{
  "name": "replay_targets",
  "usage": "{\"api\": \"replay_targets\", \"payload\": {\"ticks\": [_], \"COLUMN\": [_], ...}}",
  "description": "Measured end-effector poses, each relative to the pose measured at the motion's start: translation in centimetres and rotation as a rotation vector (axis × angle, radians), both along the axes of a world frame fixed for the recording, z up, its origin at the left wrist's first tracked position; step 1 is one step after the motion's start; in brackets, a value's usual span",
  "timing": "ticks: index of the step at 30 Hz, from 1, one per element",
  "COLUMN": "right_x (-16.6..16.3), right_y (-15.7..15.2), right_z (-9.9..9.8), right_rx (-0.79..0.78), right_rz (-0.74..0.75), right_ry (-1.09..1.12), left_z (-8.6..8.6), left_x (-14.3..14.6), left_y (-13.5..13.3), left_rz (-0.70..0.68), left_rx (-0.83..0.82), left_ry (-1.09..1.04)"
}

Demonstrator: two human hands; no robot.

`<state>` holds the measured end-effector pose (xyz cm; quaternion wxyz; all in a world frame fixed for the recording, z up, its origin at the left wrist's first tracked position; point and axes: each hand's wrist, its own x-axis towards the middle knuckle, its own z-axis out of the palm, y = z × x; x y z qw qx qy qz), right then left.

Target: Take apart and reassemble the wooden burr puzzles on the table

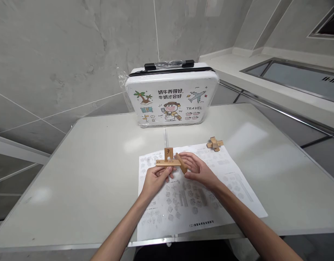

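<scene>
Grey marbled wall panels [47,43] with thin pale seams form the background, seen from my remote station through the head camera. Below them, from the left, spreads a pale, glossy table [74,181]. At its far edge I note an upright white suitcase [153,108], wrapped in clear film and printed with palms, a cartoon cow and an aeroplane. Nearer lies a creased printed sheet [153,230] bearing rows of small diagrams. Above this sheet, the left hand [156,178] pinches a wooden bar [167,163], held lengthwise; an upright wooden piece [168,152], marked with what resembles a 3, rises behind it. At the bar's right end stands a slanted wooden block [181,164], gripped between the thumb and fingers of the right hand [198,169]; I cannot tell whether these 2 parts interlock. Farther right, 1 cross-shaped wooden cluster [214,144] rests at the sheet's far corner. Rightmost, a white ledge [281,85] borders the scene.
</scene>
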<state>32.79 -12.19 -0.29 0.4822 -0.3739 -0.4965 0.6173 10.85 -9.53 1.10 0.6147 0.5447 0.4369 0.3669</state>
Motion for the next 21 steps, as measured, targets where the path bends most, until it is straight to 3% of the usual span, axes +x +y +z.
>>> {"api": "replay_targets", "payload": {"ticks": [5,8,16,21], "right_x": [-0.26,-0.25,0.12,-0.05], "right_y": [-0.20,-0.31,-0.33,-0.46], "right_z": [-0.43,-0.48,-0.82,-0.88], "right_rx": [0.021,0.021,0.025,0.034], "right_rz": [-0.005,-0.003,0.040,0.054], "right_ry": [-0.066,-0.092,-0.120,-0.132], "left_z": [-0.10,-0.02,0.53,0.61], "left_x": [0.23,0.29,-0.02,-0.26], "left_y": [-0.71,-1.02,-0.83,-1.04], "left_rz": [0.000,-0.086,-0.355,-0.418], "left_rx": [0.210,0.322,0.364,0.417], "left_ry": [0.240,0.326,0.411,0.451]}}
